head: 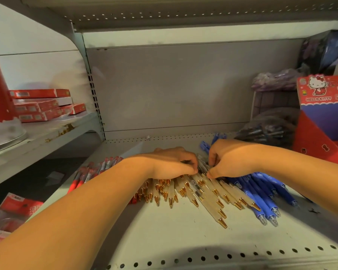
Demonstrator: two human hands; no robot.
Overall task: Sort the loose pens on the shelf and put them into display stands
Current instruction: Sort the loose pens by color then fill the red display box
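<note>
Head view: sorting step. Left hand (170, 164) curled over cream pens (203, 193) on shelf (164, 230); right hand (228, 160) fingers pinching 1. Next: lift sorted bunch toward red stand (320, 137).

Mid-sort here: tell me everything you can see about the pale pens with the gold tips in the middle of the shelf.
The pale gold-tipped pens lie loose in a fanned heap on the shelf, tips toward the camera. Barrels look cream or frosted plastic, with shiny gold cone tips; one clearer barrel lies among them. Red pens border them on the left, blue pens on the right. The left hand rests on their far ends; the right hand pinches at the pile.
</note>
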